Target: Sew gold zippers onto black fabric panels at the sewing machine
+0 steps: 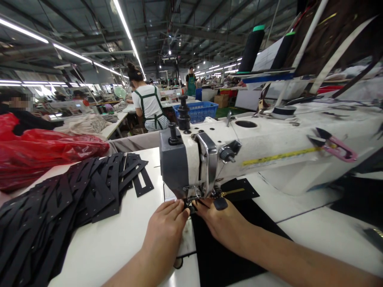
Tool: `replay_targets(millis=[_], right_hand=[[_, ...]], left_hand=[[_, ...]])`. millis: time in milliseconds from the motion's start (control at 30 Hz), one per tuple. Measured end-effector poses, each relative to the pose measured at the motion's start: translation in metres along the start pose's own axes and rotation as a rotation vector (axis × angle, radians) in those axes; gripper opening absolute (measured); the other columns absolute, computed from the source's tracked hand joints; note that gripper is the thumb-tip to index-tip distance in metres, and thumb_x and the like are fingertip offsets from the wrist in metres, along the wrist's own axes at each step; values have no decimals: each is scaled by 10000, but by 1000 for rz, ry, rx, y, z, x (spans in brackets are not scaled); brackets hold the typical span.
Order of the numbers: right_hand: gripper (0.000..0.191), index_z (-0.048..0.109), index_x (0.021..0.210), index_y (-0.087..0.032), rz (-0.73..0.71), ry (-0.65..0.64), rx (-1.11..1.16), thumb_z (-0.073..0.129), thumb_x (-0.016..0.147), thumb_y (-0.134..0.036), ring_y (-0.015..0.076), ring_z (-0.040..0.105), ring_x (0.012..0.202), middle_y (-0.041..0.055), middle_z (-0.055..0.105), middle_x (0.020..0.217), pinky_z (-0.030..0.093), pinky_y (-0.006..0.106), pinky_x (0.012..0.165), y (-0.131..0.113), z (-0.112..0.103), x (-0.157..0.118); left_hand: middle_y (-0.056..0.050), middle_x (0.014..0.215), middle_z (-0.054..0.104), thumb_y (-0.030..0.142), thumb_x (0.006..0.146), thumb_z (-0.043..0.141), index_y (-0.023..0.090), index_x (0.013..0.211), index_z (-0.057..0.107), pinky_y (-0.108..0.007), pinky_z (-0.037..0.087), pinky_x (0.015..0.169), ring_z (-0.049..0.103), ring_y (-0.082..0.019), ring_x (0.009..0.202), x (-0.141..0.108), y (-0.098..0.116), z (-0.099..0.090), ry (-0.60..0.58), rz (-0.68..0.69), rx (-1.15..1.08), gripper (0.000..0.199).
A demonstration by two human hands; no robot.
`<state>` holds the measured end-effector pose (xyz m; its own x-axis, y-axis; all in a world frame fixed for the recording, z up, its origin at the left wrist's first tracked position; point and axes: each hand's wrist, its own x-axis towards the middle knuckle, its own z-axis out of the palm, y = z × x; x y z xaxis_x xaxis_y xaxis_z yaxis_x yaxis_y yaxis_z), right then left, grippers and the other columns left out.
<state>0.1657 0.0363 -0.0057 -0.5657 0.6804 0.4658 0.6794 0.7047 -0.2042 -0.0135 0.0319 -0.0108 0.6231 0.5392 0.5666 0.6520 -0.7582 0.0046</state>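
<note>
A white counter point(119, 235) bears a machine point(272, 137), black strips point(74, 199) heaped to its left. Black cloth point(221, 259) lies beneath the right hand point(224, 219), which is close beside the left hand point(167, 223); whether either grips anything is unclear. Pink snips point(338, 147) rest against the machine.

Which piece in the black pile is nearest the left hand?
The rightmost piece: its end juts toward the left hand, white tabletop showing in its slot; other pieces lie farther left.

From head height, the worktop point(125, 239) is viewed closely, forward and downward, past its far edge.
</note>
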Motion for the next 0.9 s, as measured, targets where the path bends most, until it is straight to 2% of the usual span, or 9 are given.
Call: replay_targets(millis=[200, 433, 633, 800, 900], right_hand=[[265, 607, 888, -142, -11, 6, -37, 385, 814, -19, 180, 603, 771, 83, 657, 868, 474, 298, 723, 4, 6, 0], [249, 613, 844, -137, -22, 29, -53, 377, 851, -58, 182, 607, 769, 93, 656, 863, 474, 297, 727, 3, 5, 0], [242, 618, 853, -135, -4, 53, -49, 388, 850, -63, 186, 614, 725, 87, 655, 786, 484, 297, 707, 4, 8, -1], [272, 599, 987, -178, 36, 31, 5, 373, 862, -94, 202, 616, 848, 70, 659, 938, 479, 345, 802, 6, 11, -5], [294, 594, 1020, -202, 44, 40, 20, 365, 861, -106, 192, 609, 885, 46, 659, 967, 477, 330, 819, 5, 12, -6]], left_hand=[[-104, 915, 700, 80, 842, 448, 145, 854, 635, -387, 541, 792, 671, -222, 837, 0, -2, 3, 28, -21, -4, 198], [-84, 860, 708, 120, 887, 411, 146, 815, 626, -379, 551, 763, 677, -209, 802, 0, -3, 4, 72, -26, -26, 228], [-81, 856, 706, 127, 891, 421, 147, 812, 617, -385, 546, 764, 677, -206, 777, 3, -2, 3, 76, -55, -29, 212], [-69, 838, 706, 119, 895, 391, 156, 828, 619, -356, 541, 765, 676, -192, 759, 0, -1, 4, 101, -35, 4, 241], [-64, 837, 708, 128, 895, 387, 168, 816, 621, -342, 542, 746, 677, -187, 741, -3, -2, 6, 122, -34, 21, 250]])
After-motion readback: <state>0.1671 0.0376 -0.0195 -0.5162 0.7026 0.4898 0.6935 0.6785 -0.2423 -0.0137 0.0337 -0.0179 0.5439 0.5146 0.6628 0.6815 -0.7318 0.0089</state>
